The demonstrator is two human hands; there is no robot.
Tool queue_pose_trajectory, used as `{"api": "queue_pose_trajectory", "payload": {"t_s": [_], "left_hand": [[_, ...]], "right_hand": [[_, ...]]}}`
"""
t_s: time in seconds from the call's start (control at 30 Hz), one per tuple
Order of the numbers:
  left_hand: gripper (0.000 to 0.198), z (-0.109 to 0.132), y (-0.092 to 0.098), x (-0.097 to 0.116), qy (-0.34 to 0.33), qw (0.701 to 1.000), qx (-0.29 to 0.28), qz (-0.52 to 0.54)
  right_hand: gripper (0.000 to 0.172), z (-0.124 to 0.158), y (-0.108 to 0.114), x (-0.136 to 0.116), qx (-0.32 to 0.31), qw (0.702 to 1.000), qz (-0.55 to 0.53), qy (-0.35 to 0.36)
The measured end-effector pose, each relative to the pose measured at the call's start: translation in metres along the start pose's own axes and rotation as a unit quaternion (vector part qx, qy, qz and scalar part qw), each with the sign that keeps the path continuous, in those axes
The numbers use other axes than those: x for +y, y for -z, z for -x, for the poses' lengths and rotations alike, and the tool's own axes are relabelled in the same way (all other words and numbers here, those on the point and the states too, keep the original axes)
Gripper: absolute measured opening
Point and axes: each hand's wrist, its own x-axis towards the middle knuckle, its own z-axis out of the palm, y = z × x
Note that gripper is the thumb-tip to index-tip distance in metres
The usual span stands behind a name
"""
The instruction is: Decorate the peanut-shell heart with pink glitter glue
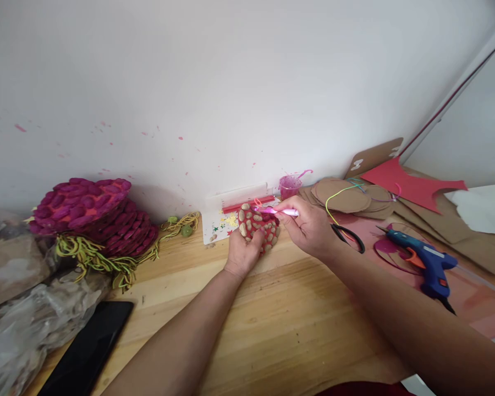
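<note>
My left hand (244,252) grips a red disc (268,239) covered with peanut shells (246,218), its thumb lying over the front. Some shells near the disc's upper right edge are dark magenta; the others are plain tan. In my right hand (312,230) is a paintbrush (286,212) with a white and pink handle, its tip pointing left at the shells. Behind the disc stands a clear cup of magenta paint (289,187). A white sheet with star shapes (216,228) lies to the left of the disc.
Stacked magenta shell-covered discs (94,220) with yellow-green yarn (103,256) stand left, near plastic bags (37,313) and a black phone (88,352). On the right lie a blue glue gun (431,264), scissors (348,236), cardboard discs (340,193) and red paper (412,184). A paint-spotted wall (214,99) rises behind.
</note>
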Motion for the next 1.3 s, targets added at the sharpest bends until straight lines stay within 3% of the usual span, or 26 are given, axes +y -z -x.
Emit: {"api": "queue_pose_trajectory", "payload": {"t_s": [0.63, 1.3], "left_hand": [[0.027, 0.000, 0.000, -0.002, -0.002, 1.000, -0.004, -0.007], [0.027, -0.001, 0.000, -0.009, 0.007, 1.000, 0.000, 0.008]], "right_hand": [[0.008, 0.002, -0.003, 0.003, 0.034, 0.998, -0.019, -0.052], [0.011, 0.001, -0.001, 0.005, 0.029, 0.993, -0.050, -0.107]]}}
